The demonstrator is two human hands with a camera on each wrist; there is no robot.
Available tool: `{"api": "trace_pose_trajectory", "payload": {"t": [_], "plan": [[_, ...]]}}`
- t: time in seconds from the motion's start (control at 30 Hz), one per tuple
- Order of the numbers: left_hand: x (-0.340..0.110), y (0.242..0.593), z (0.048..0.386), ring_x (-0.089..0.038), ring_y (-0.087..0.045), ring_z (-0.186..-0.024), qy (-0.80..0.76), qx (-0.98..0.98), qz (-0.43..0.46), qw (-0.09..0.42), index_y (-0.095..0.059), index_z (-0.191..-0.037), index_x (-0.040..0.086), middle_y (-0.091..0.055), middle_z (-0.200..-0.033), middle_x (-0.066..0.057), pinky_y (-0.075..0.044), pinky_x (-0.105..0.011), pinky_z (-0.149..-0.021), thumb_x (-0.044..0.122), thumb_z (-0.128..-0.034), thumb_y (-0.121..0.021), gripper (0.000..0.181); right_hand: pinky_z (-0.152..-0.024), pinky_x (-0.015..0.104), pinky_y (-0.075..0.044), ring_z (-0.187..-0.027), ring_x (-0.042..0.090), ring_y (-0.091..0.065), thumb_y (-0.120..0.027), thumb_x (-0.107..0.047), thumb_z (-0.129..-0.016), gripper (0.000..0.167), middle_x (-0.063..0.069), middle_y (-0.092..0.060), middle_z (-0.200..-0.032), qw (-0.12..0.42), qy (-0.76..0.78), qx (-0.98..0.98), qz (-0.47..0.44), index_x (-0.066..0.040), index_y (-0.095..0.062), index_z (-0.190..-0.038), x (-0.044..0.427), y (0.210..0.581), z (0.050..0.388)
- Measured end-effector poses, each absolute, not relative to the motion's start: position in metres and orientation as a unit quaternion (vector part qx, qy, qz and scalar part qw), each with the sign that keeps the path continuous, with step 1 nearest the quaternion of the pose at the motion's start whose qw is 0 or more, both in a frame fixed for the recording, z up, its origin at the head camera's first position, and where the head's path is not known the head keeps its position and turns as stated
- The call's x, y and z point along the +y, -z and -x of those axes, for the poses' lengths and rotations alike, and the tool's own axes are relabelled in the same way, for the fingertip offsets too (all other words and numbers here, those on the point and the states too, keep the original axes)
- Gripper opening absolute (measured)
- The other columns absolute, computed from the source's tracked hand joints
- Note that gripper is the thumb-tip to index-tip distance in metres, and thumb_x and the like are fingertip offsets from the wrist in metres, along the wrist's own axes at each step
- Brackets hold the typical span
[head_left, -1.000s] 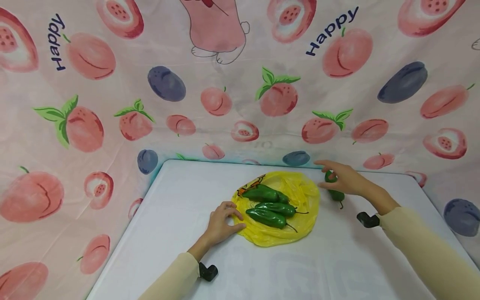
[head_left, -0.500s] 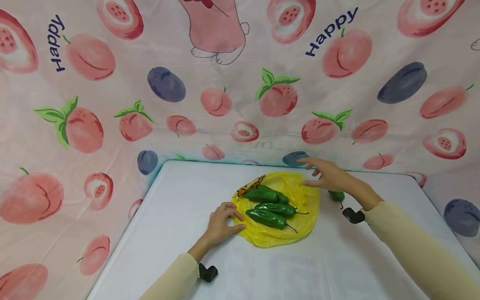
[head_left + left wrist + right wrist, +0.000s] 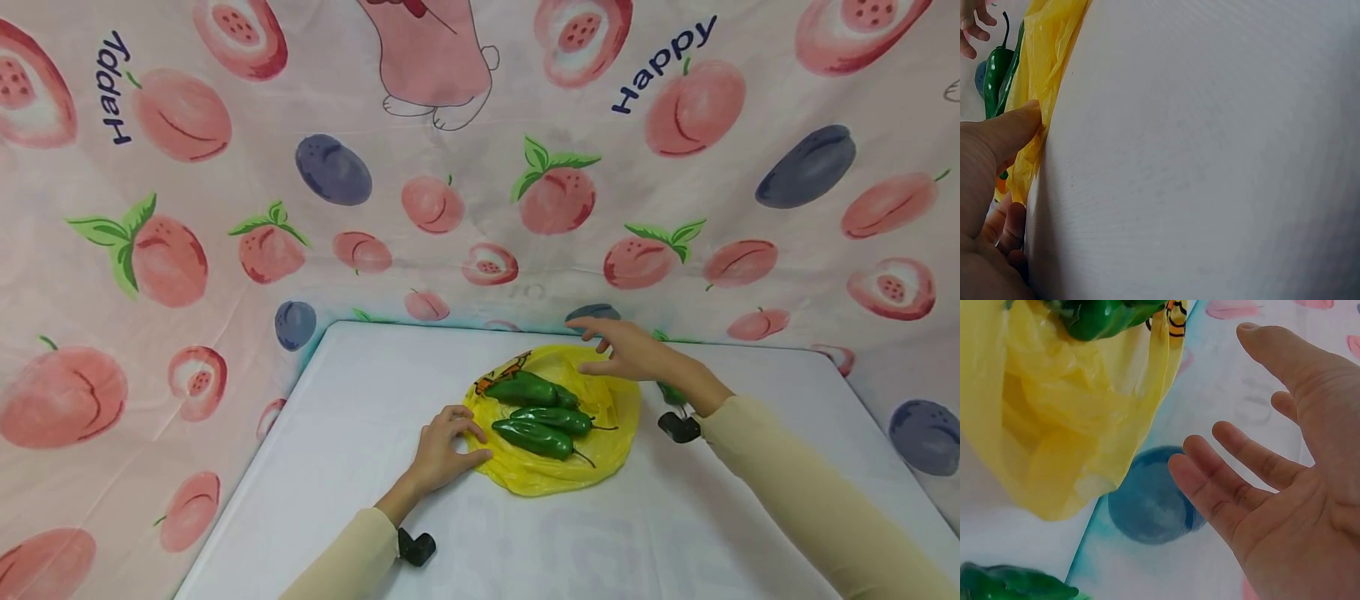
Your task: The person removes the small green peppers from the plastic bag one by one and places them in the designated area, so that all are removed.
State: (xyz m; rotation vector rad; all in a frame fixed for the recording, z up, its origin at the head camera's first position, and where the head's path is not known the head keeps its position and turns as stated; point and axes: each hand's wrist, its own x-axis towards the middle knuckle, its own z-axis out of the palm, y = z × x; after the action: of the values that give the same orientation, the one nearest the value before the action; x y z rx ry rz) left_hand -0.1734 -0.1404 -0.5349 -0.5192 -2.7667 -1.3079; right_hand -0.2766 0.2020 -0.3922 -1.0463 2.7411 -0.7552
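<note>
Several glossy green chili peppers (image 3: 534,438) lie in an open, spread-out yellow plastic bag (image 3: 525,477) on the white table. My left hand (image 3: 441,450) holds the bag's left edge, and in the left wrist view the thumb (image 3: 1019,128) presses on the yellow plastic. Over the bag's far right side hovers my right hand (image 3: 628,350), its fingers spread and nothing in them. Another green pepper (image 3: 670,392) lies on the table right of the bag, partly hidden by my right forearm. That loose pepper (image 3: 1010,584) also shows in the right wrist view.
The white table (image 3: 360,375) ends at a back edge just beyond the bag. Behind it hangs a pink cloth (image 3: 450,150) printed with fruit. White tabletop extends in front of the bag and to both sides.
My right hand has moved left, from above the loose pepper to over the bag's far right part. The left hand, bag and peppers have stayed in place.
</note>
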Motion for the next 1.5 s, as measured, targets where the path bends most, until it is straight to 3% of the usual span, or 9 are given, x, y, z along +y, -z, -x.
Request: {"api": "trace_pose_trajectory", "payload": {"t": [0.37, 1.07, 1.5], "plan": [[-0.141, 0.535, 0.173, -0.027, -0.054, -0.118, 0.419, -0.891, 0.17, 0.024, -0.074, -0.09, 0.019, -0.058, -0.125, -0.009, -0.03, -0.052, -0.091, 0.028, -0.0837, -0.087, 0.017, -0.087, 0.053, -0.056, -0.105, 0.045, -0.067, -0.08, -0.021, -0.092, 0.07, 0.027, -0.062, -0.128, 0.087, 0.264, 0.887, 0.37, -0.005, -0.046, -0.151, 0.178, 0.399, 0.283], [-0.14, 0.534, 0.173, -0.027, -0.054, -0.118, 0.422, -0.891, 0.168, 0.016, -0.075, -0.092, 0.018, -0.057, -0.126, -0.009, -0.03, -0.05, -0.09, 0.029, -0.0848, -0.086, 0.017, -0.092, 0.05, -0.055, -0.112, 0.043, -0.065, -0.076, -0.026, -0.095, 0.064, 0.024, -0.061, -0.135, 0.156, 0.283, 0.873, 0.365, -0.013, -0.049, -0.151, 0.136, 0.414, 0.285], [-0.141, 0.533, 0.173, -0.027, -0.053, -0.118, 0.414, -0.895, 0.165, 0.012, -0.075, -0.093, 0.018, -0.057, -0.126, -0.007, -0.031, -0.05, -0.09, 0.03, -0.0854, -0.086, 0.018, -0.091, 0.049, -0.055, -0.107, 0.039, -0.067, -0.077, -0.023, -0.094, 0.059, 0.02, -0.063, -0.13, 0.154, 0.263, 0.867, 0.394, -0.012, -0.053, -0.147, 0.118, 0.432, 0.288]]}}
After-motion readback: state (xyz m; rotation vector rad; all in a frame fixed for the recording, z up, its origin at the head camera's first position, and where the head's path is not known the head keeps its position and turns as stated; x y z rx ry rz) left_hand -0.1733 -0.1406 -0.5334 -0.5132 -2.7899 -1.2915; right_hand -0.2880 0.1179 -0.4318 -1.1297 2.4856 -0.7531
